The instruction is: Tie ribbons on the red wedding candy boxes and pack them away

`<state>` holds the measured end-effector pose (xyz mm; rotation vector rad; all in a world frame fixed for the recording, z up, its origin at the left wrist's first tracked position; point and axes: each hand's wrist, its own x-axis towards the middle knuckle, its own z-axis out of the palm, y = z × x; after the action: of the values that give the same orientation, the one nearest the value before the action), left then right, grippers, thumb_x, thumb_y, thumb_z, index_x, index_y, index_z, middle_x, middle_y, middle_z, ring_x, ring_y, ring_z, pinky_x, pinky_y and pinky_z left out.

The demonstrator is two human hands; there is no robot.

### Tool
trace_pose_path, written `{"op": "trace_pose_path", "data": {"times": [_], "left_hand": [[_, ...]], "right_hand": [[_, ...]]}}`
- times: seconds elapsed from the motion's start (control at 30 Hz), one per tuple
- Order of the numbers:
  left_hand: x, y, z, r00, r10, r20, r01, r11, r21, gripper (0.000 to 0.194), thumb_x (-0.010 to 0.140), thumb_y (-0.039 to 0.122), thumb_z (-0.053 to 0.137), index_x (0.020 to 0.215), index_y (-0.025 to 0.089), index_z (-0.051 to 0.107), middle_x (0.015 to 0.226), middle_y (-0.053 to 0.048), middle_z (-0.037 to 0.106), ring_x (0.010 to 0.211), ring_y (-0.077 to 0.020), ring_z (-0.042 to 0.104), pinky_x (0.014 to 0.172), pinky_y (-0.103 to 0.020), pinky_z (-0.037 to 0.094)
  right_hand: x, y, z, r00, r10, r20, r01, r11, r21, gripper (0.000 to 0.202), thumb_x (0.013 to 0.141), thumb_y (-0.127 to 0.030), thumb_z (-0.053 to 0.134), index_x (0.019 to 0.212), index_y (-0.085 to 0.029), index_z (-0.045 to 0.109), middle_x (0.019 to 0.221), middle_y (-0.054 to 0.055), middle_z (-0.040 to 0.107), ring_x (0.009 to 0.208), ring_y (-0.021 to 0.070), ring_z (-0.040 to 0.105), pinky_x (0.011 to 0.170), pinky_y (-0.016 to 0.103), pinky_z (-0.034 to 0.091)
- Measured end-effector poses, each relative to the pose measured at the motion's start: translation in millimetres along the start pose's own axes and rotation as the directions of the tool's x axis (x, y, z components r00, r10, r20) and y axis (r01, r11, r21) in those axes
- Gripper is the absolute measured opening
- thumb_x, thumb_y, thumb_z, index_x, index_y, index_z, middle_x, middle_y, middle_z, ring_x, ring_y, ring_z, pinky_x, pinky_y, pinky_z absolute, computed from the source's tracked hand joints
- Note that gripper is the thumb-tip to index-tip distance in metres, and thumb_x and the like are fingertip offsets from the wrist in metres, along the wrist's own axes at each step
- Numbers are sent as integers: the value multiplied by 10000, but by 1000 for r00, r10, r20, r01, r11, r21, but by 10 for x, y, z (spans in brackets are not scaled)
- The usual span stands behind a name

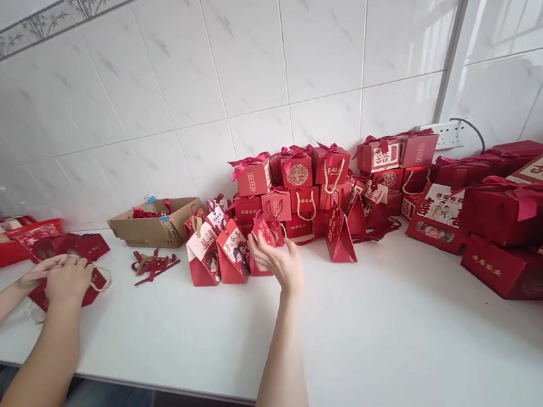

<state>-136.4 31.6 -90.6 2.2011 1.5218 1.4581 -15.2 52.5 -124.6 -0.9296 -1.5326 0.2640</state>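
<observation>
1. The left hand (280, 266), raised above the tabletop (370, 331), has curved fingers and a spread thumb. It overlaps the small box (263, 227), which sits before the stack (298, 176); I cannot tell whether it grips it. The right hand is out of view. A clumsy push could tip the small box into its neighbours.
2. The pile (485, 268) at the right lies askew, box upon box; a bump low down could send upper ones sliding.
3. The lone box (341, 241) is narrow and near the left hand; a sideways sweep could topple it.
4. The peaked boxes (233, 259) stand close together, so one knocked could take another along.
5. The loose ribbons (152, 267) could tangle if dragged.
6. The stack rises in tiers; a tugged cord (306, 208) might upset its top row.
</observation>
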Motion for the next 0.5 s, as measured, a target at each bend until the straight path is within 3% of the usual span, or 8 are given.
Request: {"op": "trace_pose_path", "data": {"times": [0.07,0.13,0.2,0.23,0.33,0.43,0.47,0.5], "left_hand": [[37,-126,-616,1000,-7,-15,7,1000,2,514,915,436,223,715,141,594,819,-109,664,1075,-258,587,684,-353,415],[80,-211,-1119,999,-18,-30,18,1000,-3,625,913,477,141,689,93,581,716,-104,646,1021,-249,615,676,-318,407],[112,-253,-1414,999,-33,-36,32,999,-18,665,908,513,128,687,78,580,676,-89,633,971,-222,634,689,-292,412],[116,-261,-1464,999,-41,-35,40,999,-28,660,909,524,145,708,77,587,690,-83,635,948,-206,639,703,-288,420],[80,-238,-1229,998,-64,-17,63,996,-67,492,910,499,330,882,92,605,864,-76,647,901,-175,629,756,-323,470],[12,-151,-587,996,-82,19,84,989,-120,321,864,362,536,1107,153,550,1094,-78,581,964,-192,585,812,-373,505],[-6,-107,-336,996,-88,30,92,986,-142,296,876,340,519,1122,178,547,1142,-87,562,982,-184,573,832,-373,503],[-20,-56,-86,995,-95,37,100,981,-167,295,874,333,523,1131,188,543,1155,-84,554,1001,-189,568,838,-371,501]], "right_hand": [[22,91,202,981,-125,148,113,990,86,944,779,-233,-272,987,-87,638,1058,28,611,1019,16,593,768,214,433],[16,196,351,949,-212,234,184,973,136,843,850,-291,-176,885,-126,650,977,34,657,1057,41,580,769,232,453],[-2,289,444,927,-252,276,223,966,132,655,900,-396,41,779,-138,630,895,38,673,1057,76,585,757,251,472],[-12,325,474,920,-262,292,240,965,110,607,890,-410,96,768,-131,621,882,33,670,1057,80,583,741,247,473],[-15,363,521,903,-271,333,296,955,-27,785,769,-268,-131,899,-9,598,930,7,621,1089,46,532,682,197,426],[31,293,497,906,-249,343,342,907,-246,999,556,-160,-323,1012,113,523,1016,8,538,1059,2,525,676,178,385],[45,250,440,914,-233,333,346,876,-336,1070,412,-112,-375,1036,197,437,1078,18,449,1030,2,524,680,210,380],[50,201,338,927,-213,310,338,832,-440,1055,492,-144,-382,1078,191,428,1171,75,408,1004,-17,548,717,221,380]]}}
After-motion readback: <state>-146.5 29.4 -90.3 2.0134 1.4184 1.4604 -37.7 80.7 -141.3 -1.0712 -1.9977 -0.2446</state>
